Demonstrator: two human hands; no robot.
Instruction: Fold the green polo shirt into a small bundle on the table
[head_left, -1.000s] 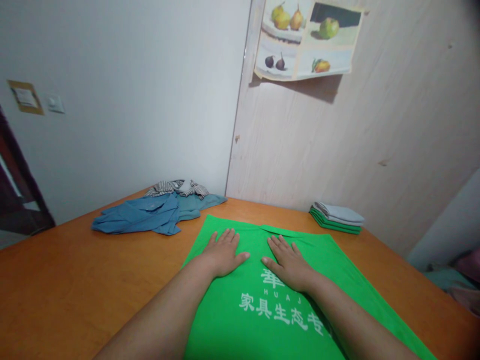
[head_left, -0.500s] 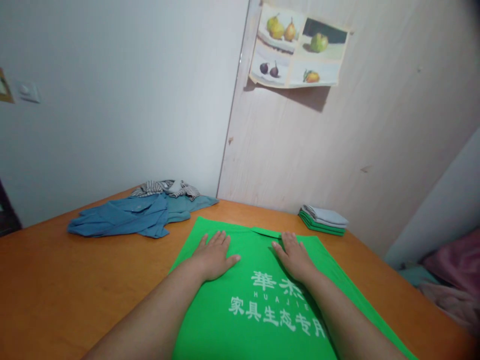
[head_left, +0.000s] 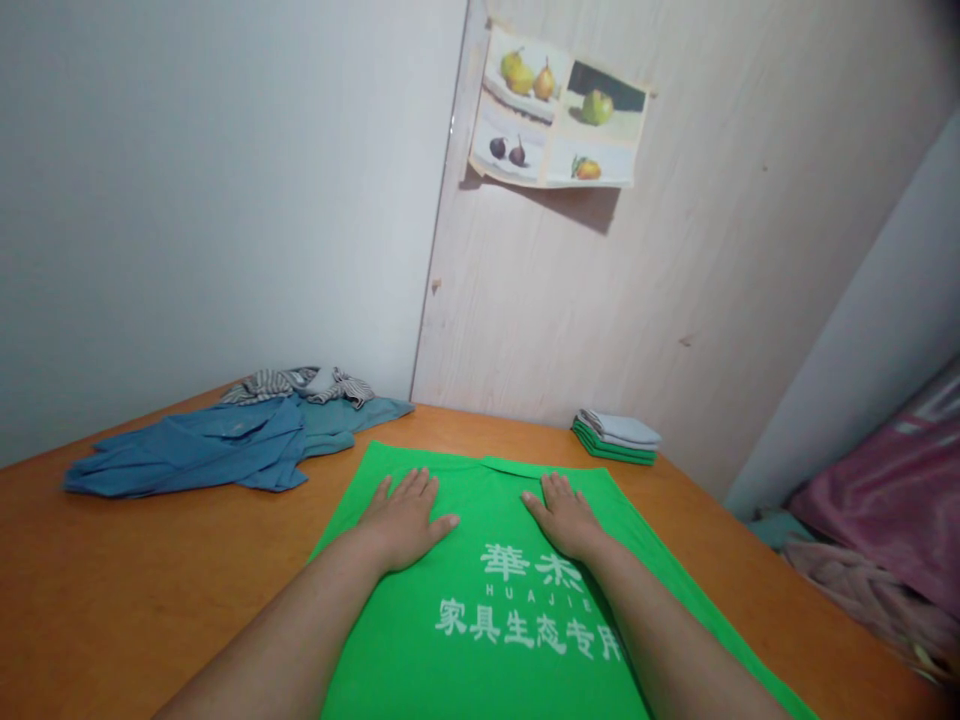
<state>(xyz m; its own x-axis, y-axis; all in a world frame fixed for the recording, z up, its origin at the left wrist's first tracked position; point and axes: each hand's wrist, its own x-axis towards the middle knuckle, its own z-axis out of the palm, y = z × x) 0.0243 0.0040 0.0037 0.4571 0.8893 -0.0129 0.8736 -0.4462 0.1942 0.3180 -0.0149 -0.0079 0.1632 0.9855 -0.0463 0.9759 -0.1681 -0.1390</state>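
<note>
A bright green T-shirt with white printed lettering lies spread flat in front of me, running off the bottom of the view. My left hand rests palm down on its upper left part, fingers stretched out and thumb apart. On the upper right part, my right hand lies flat too, its fingertips near a narrow folded strip along the far edge. Neither hand grips the fabric. My right forearm covers the right end of the lettering.
Beyond my left hand lie a rumpled blue garment and a striped cloth. A stack of folded clothes sits at the back right of the orange table. Walls stand behind; pink bedding is at the right.
The view has turned slightly, so everything sits a little further left in it. Both hands stay flat at about the same spots on the green T-shirt.
</note>
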